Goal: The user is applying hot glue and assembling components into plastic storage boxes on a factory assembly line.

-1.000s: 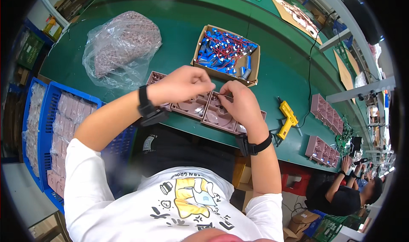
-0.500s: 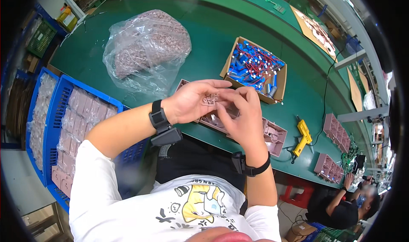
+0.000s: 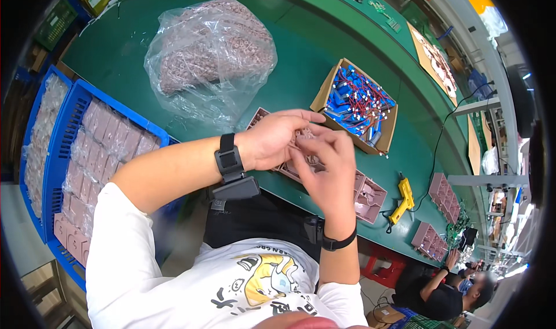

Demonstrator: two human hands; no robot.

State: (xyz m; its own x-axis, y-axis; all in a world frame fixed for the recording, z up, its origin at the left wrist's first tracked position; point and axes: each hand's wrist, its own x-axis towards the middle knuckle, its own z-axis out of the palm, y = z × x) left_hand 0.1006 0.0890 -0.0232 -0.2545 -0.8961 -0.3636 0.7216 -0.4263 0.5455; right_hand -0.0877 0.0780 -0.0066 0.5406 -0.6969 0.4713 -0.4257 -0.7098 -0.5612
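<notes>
My left hand (image 3: 272, 141) is turned palm up and cupped, with several small pink plastic parts (image 3: 303, 134) lying in its palm and at its fingers. Over that palm, my right hand (image 3: 330, 164) has its thumb and fingers bent together among the parts. What exactly its fingertips pinch is partly hidden. Below both hands, on the bench edge, lies a row of pink plastic housings (image 3: 368, 197) with inner compartments, and my hands cover its middle.
A clear bag (image 3: 214, 57) full of small pink parts lies at the back left. A cardboard box (image 3: 324, 94) holds blue cylindrical cells with red wires. Right stand a yellow glue gun (image 3: 403, 200) and more pink housings (image 3: 443, 196). Blue crates (image 3: 110, 97) flank me; a co-worker (image 3: 446, 288) sits far right.
The view has shifted, so the bench items sit a little differently in it. My right fingers have moved further into my left palm, covering more of the small parts.
</notes>
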